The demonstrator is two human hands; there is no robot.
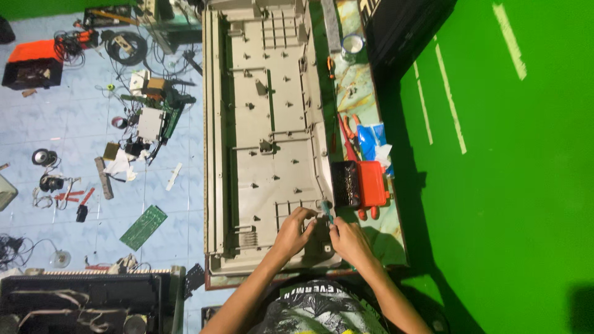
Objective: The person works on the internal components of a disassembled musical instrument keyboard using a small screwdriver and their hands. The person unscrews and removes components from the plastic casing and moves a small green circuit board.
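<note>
A single head-worn camera looks almost straight down from well above the work. The person's own forearms enter from the bottom edge, with the left hand (296,227) and right hand (348,240) meeting low in the frame, just right of centre. A long grey plastic panel (266,124) runs up the middle; tiled floor (68,124) fills the left, green surface (513,185) the right. There is no second view.

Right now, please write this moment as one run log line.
left hand: on grey plastic panel | right hand: holding small blue-handled tool | orange bit case: open, beside panel
</note>
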